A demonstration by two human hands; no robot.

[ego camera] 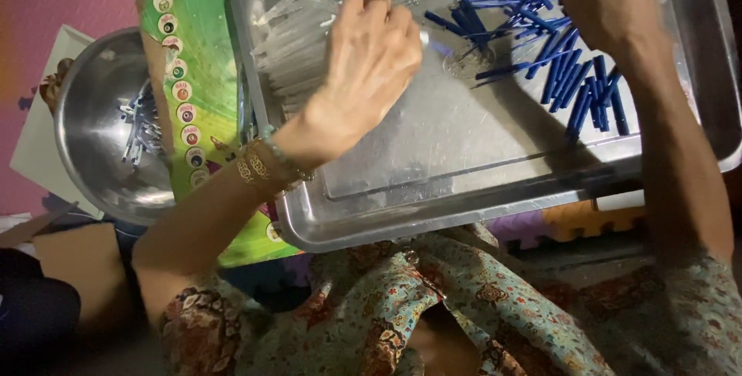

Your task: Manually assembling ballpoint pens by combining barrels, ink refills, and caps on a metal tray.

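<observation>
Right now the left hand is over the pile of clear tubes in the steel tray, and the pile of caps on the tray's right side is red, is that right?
Not quite. The head view shows the caps on the right side are blue, not red. The rest holds: the left hand is over the clear tubes in the steel tray.

My lap carries the steel tray [464,190], its near edge over my patterned dress [433,306]. Directly in the tray lie clear tubes [297,51] toward its far left corner and blue caps [572,82] scattered along its right side. A bare strip runs between.
</observation>
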